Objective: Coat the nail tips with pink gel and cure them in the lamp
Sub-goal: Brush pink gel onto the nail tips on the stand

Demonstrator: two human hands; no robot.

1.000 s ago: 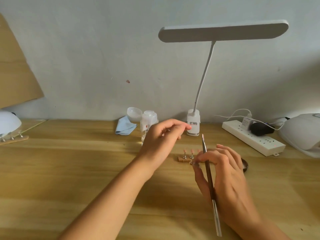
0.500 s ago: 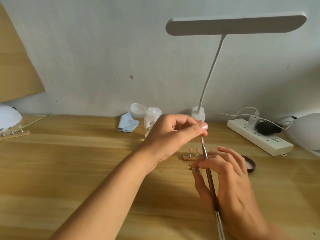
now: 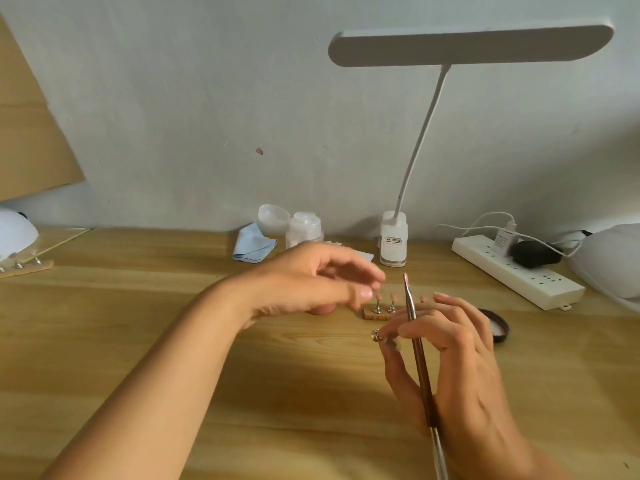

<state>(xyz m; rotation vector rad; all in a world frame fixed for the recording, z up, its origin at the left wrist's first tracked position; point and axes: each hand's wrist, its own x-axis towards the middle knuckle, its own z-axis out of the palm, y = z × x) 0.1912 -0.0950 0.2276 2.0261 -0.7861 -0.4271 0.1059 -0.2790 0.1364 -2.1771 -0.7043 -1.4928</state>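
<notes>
Fingers (image 3: 460,317) of the right hand (image 3: 460,368) curl round a slim brush (image 3: 417,344), its shaft lying across the palm with the pink-loaded tip pointing up toward twelve o'clock. The thumb and a fingertip of that same hand pinch a small metal peg (image 3: 376,336); whether it carries a nail tip I cannot tell, since the fingers cover its top. Holding both in one hand seems meant to leave the other hand free. The left hand (image 3: 311,282) hovers with its fingers loosely spread and gripping nothing, though it is blurred. It is just above and at nine o'clock of the wooden strip (image 3: 375,314), where two nail tips (image 3: 376,299) stand upright on pegs, probably to steady or reach for one. From the right fingertips the strip lies at about eleven o'clock, close by. A dark gel pot (image 3: 498,329) sits at three o'clock, within easy dipping reach. The white curing lamp (image 3: 609,258) waits at two o'clock near the table's (image 3: 138,341) right edge, beside a power strip (image 3: 516,271). Coating looks under way and curing not yet begun.
</notes>
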